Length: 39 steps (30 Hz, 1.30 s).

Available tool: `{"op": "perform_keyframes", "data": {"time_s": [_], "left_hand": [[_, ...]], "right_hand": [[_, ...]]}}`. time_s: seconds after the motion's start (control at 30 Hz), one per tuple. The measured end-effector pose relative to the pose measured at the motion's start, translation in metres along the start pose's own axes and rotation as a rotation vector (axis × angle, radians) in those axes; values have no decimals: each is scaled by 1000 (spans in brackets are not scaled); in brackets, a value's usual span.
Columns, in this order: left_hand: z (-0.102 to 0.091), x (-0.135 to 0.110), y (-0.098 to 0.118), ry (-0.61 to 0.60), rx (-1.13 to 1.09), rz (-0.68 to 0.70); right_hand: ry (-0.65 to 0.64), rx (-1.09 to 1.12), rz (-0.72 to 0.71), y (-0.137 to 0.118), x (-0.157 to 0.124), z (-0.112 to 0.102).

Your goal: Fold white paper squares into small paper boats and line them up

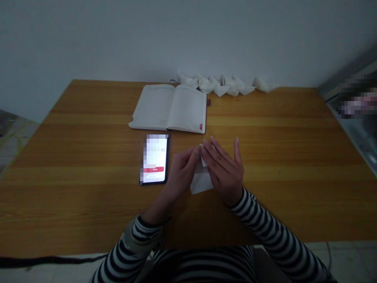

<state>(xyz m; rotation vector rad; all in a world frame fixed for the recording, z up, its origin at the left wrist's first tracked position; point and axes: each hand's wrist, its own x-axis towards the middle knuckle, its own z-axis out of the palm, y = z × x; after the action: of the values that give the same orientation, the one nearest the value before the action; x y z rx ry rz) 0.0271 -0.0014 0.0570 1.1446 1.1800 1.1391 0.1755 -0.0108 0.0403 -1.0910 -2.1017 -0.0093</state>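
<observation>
Though partly behind right hand (226, 169), paper (202, 183).

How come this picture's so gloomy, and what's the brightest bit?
In the head view, dim light makes even the white paper look grey; in that same view, the phone screen glows brightest, partly hidden by blocky squares, and soft shadow darkens the wooden table near the person.

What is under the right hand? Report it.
Part of a white paper shows, its right side passing beneath the right hand, with the wooden table around them. Whatever the hand covers, including the paper's extent there, cannot be seen.
</observation>
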Motion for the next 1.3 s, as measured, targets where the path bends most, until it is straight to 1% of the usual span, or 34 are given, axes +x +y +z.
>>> {"op": "perform_keyframes", "data": {"time_s": [0.13, 0.23, 0.43, 0.53, 0.7, 0.83, 0.93, 1.0, 1.1, 1.13, 1.2, 1.27, 1.3], "left_hand": [[-2, -1, -2, -13, -15, -7], [-3, 0, -5, -17, -49, -42], [-2, 2, -15, 21, -213, -126], [0, 2, -15, 22, -228, -127], [1, 2, -11, 53, -174, -114], [3, 3, -12, 17, -232, -98], [2, 3, -12, -5, -241, -103], [1, 4, -11, 12, -200, -91], [-2, 5, -8, 63, -80, -25], [-3, 5, -7, 79, -28, 4], [-5, 5, -4, 92, 86, 56], [-6, 3, -3, 49, 184, 98], [-6, 2, -2, 5, 224, 120]], "right_hand": [[0, 16, 11, -1, 0, 0], [5, 33, 16, -1, 0, 0], [-10, 9, 2, -2, 0, 1], [-20, -19, 6, -4, 1, 0], [-22, -34, 3, -6, 0, 0], [-63, -14, -2, -6, -3, 5], [-102, 106, 15, -3, -4, 8], [-128, 264, 23, -1, -2, 5], [-162, 526, 77, 4, 3, -4], [-162, 608, 123, 6, 5, -8], [-103, 762, 273, 10, 9, -16], [-39, 864, 438, 15, 12, -20], [-34, 892, 498, 18, 13, -21]]}}
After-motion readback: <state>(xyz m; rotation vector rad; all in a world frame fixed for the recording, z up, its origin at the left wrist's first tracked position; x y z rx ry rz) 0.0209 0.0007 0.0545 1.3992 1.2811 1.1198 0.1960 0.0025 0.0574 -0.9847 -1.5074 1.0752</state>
